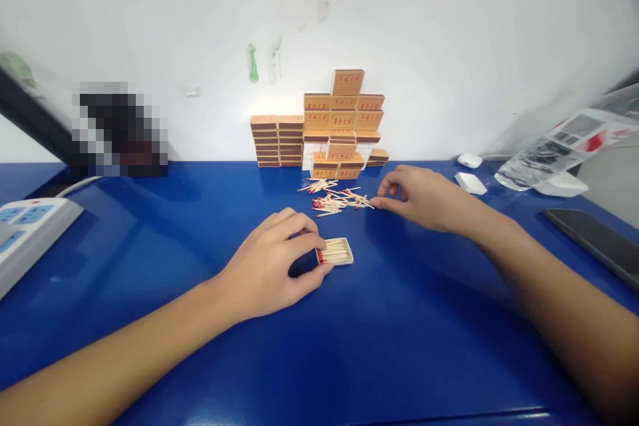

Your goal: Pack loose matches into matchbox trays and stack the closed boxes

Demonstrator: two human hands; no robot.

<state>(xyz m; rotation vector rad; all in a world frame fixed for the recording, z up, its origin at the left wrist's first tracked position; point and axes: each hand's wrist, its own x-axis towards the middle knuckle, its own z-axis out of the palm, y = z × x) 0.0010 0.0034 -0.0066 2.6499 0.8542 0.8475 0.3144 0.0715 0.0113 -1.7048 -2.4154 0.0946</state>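
Note:
My left hand [274, 259] is curled around the left end of a small white matchbox tray [351, 253], thumb at the near side and fingers at the far side. Matches [335, 251] lie in the tray in a row, red heads to the left. Beyond it, loose matches [332, 203] are spread on the blue table [309, 359] in a rough pile. My right hand [417, 196] is at the right end of this pile, thumb and index finger drawn together at the tail of a match [368, 204]. The fingertips partly hide the contact.
Stacked matchboxes [343, 121] stand against the white wall behind the pile, with two neat columns of boxes [277, 141] beside them. A power strip [34, 229] lies at left. On the right are a white earphone case [470, 160], a clear plastic package [554, 146] and a phone [594, 239].

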